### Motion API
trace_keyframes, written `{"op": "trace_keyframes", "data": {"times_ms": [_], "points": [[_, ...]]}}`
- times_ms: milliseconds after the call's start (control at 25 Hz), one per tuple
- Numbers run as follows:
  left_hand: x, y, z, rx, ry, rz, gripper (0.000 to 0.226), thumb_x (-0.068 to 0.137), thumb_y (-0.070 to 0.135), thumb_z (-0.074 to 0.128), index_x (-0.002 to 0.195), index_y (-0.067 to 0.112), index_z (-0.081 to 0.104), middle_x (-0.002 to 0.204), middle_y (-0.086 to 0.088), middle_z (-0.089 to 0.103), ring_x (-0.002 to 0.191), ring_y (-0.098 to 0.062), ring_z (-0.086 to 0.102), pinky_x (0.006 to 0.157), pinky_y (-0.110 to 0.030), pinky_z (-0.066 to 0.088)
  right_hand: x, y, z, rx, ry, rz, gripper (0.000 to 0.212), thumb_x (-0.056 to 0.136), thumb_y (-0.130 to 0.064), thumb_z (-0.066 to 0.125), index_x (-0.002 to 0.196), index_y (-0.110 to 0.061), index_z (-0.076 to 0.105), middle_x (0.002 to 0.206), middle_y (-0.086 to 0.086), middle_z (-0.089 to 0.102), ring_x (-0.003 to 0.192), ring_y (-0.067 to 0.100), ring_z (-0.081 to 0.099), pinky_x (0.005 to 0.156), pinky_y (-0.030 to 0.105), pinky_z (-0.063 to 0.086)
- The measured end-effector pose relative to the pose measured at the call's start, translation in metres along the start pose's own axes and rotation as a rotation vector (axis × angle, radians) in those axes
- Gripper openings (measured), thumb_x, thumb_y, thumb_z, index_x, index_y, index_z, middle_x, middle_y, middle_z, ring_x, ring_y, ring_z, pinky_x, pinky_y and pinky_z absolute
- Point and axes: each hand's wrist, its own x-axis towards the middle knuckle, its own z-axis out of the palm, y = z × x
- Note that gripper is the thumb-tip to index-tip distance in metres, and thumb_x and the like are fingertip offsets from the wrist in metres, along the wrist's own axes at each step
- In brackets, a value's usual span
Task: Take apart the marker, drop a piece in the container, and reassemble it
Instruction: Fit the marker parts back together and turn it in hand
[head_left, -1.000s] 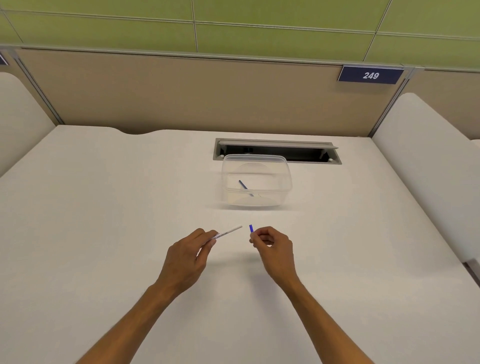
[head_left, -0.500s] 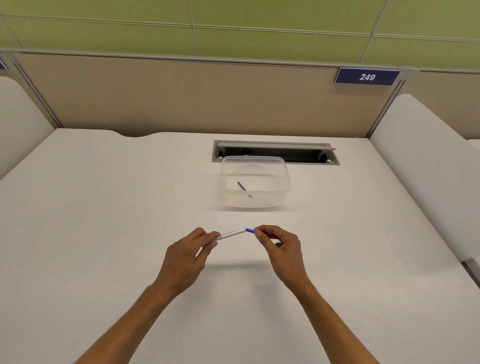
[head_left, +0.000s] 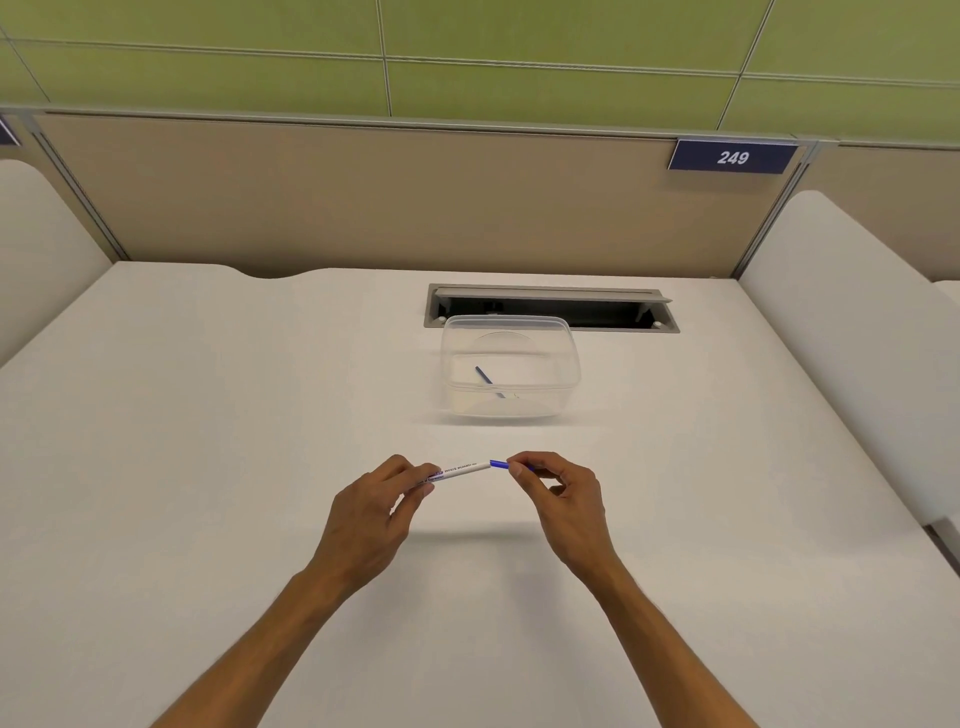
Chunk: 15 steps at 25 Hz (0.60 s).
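Note:
A thin white marker body (head_left: 460, 471) with printed text is held level above the white desk (head_left: 208, 467). My left hand (head_left: 371, 512) pinches its left end. My right hand (head_left: 563, 501) pinches a small blue piece (head_left: 500, 464) that meets the body's right end. Behind them stands a clear plastic container (head_left: 511, 332), open at the top. A slim blue piece (head_left: 484, 375) lies slanted on its floor.
A grey cable slot (head_left: 550, 304) with a dark opening is set into the desk just behind the container. Beige partition panels close the back, with a sign reading 249 (head_left: 732, 157). White rounded side dividers (head_left: 852, 332) flank the desk left and right.
One second ago the blue piece in my right hand was apart from the white body. It has moved left and now meets the body's right end.

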Motion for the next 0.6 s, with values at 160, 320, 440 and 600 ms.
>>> {"op": "trace_keyframes", "data": {"times_ms": [160,320,440,600], "points": [[-0.0012,-0.0010,0.0011,0.000,-0.016,-0.003,0.021,0.092,0.025,0.055,0.109,0.028,0.067,0.081,0.012,0.054,0.059,-0.020,0.049,0.053,-0.034,0.044,-0.0011,0.0008,-0.0024,-0.004,-0.022,-0.003,0.014,0.090,-0.019,0.071,0.085,-0.032,0.076,0.086,-0.016,0.074,0.079,0.001,0.061,0.055,0.012,0.037],[-0.0003,-0.0007,0.0010,0.027,-0.042,0.005,0.023,0.092,0.027,0.053,0.110,0.029,0.067,0.084,0.013,0.056,0.063,-0.017,0.049,0.059,-0.032,0.045,0.0009,-0.0016,-0.0059,0.029,-0.063,0.008,0.018,0.088,-0.014,0.072,0.085,-0.030,0.077,0.090,-0.013,0.076,0.082,0.003,0.064,0.058,0.015,0.040],[0.0010,-0.0009,0.0021,0.032,-0.071,-0.014,0.027,0.095,0.035,0.045,0.112,0.028,0.066,0.087,0.012,0.053,0.066,-0.014,0.046,0.062,-0.027,0.042,0.0030,-0.0031,-0.0073,0.048,-0.110,0.019,0.022,0.090,-0.009,0.069,0.088,-0.028,0.078,0.093,-0.012,0.077,0.084,0.007,0.065,0.066,0.020,0.044],[0.0027,0.0007,0.0016,0.035,-0.108,-0.019,0.029,0.097,0.035,0.038,0.106,0.026,0.064,0.087,0.009,0.051,0.064,-0.018,0.045,0.064,-0.032,0.043,0.0031,-0.0051,-0.0083,0.037,-0.134,-0.005,0.024,0.094,-0.007,0.063,0.096,-0.027,0.076,0.096,-0.013,0.077,0.090,0.012,0.067,0.077,0.025,0.049]]}}
